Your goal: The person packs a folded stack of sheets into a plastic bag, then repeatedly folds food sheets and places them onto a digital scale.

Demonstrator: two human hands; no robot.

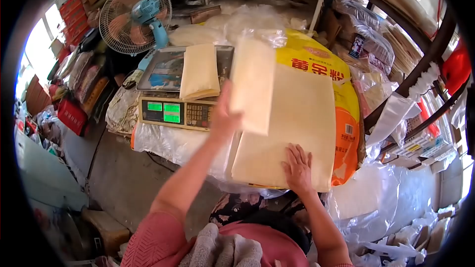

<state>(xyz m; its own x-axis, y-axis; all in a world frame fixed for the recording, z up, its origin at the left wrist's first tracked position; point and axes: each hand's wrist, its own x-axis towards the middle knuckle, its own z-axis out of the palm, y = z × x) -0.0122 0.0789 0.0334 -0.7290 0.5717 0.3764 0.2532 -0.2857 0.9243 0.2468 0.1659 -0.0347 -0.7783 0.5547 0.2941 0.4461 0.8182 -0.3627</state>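
My left hand (226, 117), smeared by motion, grips the left edge of a folded bundle of thin cream sheets (253, 86). That bundle is also blurred and stands over the left part of a large flat stack of cream sheets (292, 123). Near the front edge of the stack, my right hand (298, 169) lies flat, fingers spread. A second folded bundle (200, 71) rests on the metal pan of a digital scale (163, 112), whose green displays are lit; their digits are too small to read. My left hand is just right of the scale's keypad.
A blue fan (147, 10) stands behind the scale. A yellow and orange printed sack (346, 113) lies under and right of the stack. Clear plastic bags (242, 22) pile up at the back. Metal shelving (410, 79) with packed goods rises on the right.
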